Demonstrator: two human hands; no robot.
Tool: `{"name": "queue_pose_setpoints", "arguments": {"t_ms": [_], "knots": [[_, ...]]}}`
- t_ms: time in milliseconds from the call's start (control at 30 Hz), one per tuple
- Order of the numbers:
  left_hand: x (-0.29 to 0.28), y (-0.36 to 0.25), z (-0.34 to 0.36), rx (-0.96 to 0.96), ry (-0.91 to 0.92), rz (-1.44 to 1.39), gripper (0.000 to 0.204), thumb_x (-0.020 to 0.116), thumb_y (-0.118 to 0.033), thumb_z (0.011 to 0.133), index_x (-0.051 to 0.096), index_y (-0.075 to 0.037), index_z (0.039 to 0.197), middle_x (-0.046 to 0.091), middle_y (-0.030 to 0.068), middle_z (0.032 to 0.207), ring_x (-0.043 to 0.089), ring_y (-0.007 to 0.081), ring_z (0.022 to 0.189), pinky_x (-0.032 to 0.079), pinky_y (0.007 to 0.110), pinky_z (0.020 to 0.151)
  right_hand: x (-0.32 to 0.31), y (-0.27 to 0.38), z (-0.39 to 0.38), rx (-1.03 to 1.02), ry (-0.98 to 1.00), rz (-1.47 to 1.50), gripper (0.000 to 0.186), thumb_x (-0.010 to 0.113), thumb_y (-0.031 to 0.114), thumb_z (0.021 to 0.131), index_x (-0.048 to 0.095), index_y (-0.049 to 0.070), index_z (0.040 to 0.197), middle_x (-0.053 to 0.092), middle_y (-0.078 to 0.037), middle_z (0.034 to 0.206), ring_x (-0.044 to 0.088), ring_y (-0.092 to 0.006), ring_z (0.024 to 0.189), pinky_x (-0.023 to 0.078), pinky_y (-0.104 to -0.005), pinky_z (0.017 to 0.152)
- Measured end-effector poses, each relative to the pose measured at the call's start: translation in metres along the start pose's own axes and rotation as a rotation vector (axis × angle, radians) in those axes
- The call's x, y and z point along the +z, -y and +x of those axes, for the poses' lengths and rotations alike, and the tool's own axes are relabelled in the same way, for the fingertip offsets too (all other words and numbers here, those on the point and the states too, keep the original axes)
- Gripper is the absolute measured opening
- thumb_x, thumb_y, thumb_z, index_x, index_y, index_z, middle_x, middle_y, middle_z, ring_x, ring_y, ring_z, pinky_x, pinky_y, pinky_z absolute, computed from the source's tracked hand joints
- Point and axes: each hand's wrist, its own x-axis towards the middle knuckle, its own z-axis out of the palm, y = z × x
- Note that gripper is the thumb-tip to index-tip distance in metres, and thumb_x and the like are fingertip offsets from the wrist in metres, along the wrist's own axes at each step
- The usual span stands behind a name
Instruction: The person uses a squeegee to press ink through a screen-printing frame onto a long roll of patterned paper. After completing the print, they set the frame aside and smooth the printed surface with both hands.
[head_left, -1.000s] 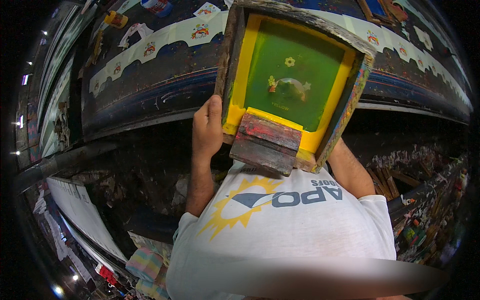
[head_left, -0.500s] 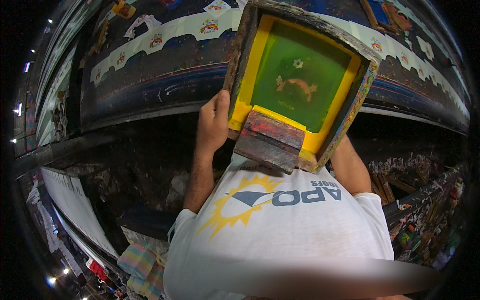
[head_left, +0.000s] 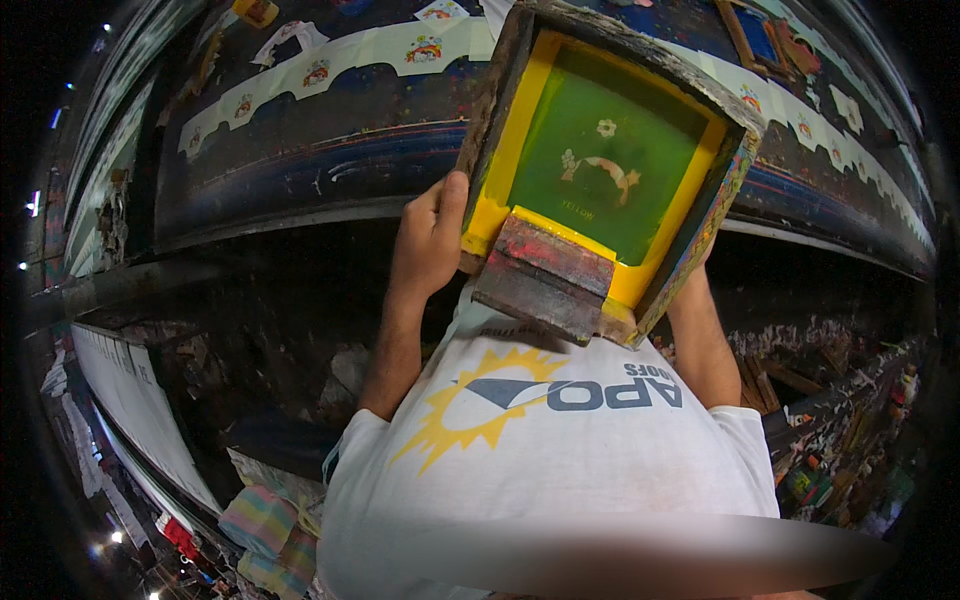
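A wooden screen printing frame (head_left: 625, 105) is held up in front of my chest, tilted, with green mesh and yellow ink along its inner edges. A small flower and arc design shows in the mesh. My left hand (head_left: 430, 235) is closed on the frame's left side, thumb up along the wood. My right hand (head_left: 700, 262) is at the right side, its fingers mostly hidden behind the frame. Inside the near end lies a squeegee (head_left: 550, 275) with a stained wooden handle, its edge against the yellow ink.
Beyond the frame runs a long dark printing table (head_left: 330, 185) with a row of pale printed pieces (head_left: 423, 53). A yellow container (head_left: 255, 12) stands far left, and another screen (head_left: 757, 38) lies far right. Striped cloth bundles (head_left: 262, 522) are at lower left.
The frame has shifted very slightly to the right, held in both hands. The squeegee stays in the frame's near end. The table has shifted a little in view.
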Motion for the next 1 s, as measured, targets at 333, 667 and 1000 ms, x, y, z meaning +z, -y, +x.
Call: {"name": "queue_pose_setpoints", "arguments": {"t_ms": [333, 667, 1000], "knots": [[0.004, -0.004, -0.001, 0.017, -0.019, 0.009, 0.059, 0.045, -0.049, 0.117, 0.069, 0.003, 0.104, 0.063, 0.0042, 0.082, 0.055, 0.0095, 0.085, 0.048, 0.034, 0.077, -0.003, 0.012, -0.002, -0.008, 0.016, 0.009, 0.055, 0.038, 0.036, 0.112, 0.058, 0.001, 0.149, 0.065, -0.024, 0.146, 0.067, -0.0397, 0.13, 0.053, -0.0537, 0.112], [0.008, 0.0, -0.008, -0.01, -0.057, 0.038, 0.059, 0.045, -0.049, 0.117, 0.072, 0.004, 0.114, 0.073, 0.0118, 0.093, 0.065, 0.0138, 0.094, 0.052, 0.037, 0.085, -0.008, 0.007, -0.007, 0.001, 0.047, 0.075, 0.055, 0.038, 0.036, 0.112, 0.058, 0.001, 0.149, 0.065, -0.024, 0.146, 0.066, -0.0397, 0.13, 0.053, -0.0539, 0.112], [0.03, 0.047, 0.004, -0.032, -0.22, 0.09, 0.057, 0.045, -0.048, 0.116, 0.073, 0.002, 0.122, 0.076, 0.0264, 0.112, 0.075, 0.0332, 0.111, 0.055, 0.043, 0.092, -0.071, 0.006, 0.033, 0.12, 0.127, 0.093, 0.055, 0.04, 0.04, 0.113, 0.061, 0.002, 0.146, 0.067, -0.021, 0.144, 0.067, -0.0356, 0.128, 0.053, -0.051, 0.111]]}}
